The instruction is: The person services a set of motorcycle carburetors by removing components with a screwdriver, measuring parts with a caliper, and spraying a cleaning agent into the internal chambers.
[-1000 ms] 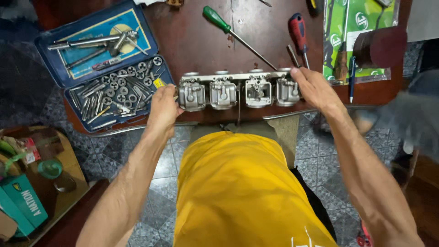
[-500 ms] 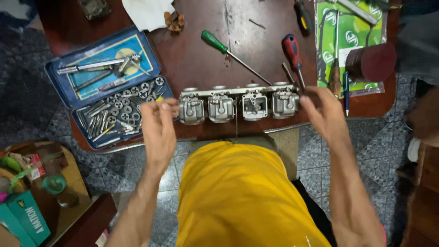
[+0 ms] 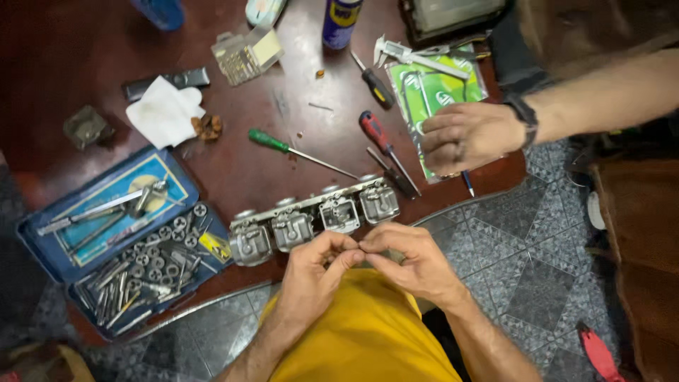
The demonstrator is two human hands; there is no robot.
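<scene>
The left hand point(image 3: 315, 265) and the right hand point(image 3: 417, 262) are brought together at the near edge of the table point(image 3: 233, 177), fingertips pinched against each other; something very small may be held between them, but what it is cannot be told. The row of four carburettors point(image 3: 315, 219) lies just beyond the pinch, apart from both hands. Its long axis runs crosswise to the forearms, tilted so that the end beyond the right hand sits farther away than the end past the left hand. The two middle bodies are nearest the pinch, and both hands are about equally close to them. Farther out past the left hand an open blue tool case point(image 3: 106, 240) is seen. Well beyond the right hand, another person's hand point(image 3: 467, 134) rests on a green packet point(image 3: 431, 92).
</scene>
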